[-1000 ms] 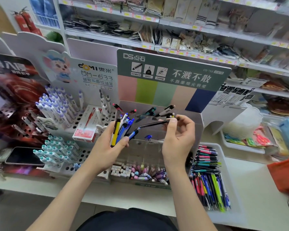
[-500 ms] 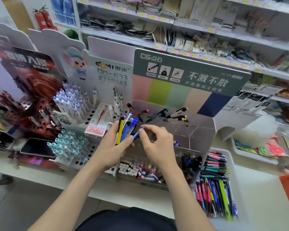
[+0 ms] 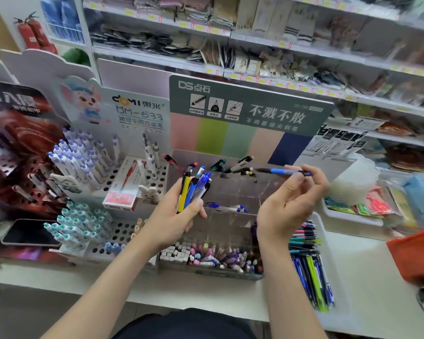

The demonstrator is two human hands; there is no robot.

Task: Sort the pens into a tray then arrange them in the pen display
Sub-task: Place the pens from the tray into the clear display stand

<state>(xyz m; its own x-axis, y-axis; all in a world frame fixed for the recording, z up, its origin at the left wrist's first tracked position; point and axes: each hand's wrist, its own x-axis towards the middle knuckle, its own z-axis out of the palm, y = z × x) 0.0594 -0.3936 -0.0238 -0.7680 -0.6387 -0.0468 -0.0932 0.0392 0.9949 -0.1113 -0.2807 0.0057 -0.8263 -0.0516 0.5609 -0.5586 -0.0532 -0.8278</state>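
Shop shelves rise behind a white counter, where the left hand grips a bundle of pens upright before the clear pen display. Its partner, the right hand, pinches a blue pen level above the display's right side. Half a second ago its fingers were at the bundle.

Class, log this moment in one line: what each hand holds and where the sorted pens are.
left hand: grips bundle of pens | right hand: pinches blue pen above display | tray: holds sorted pens
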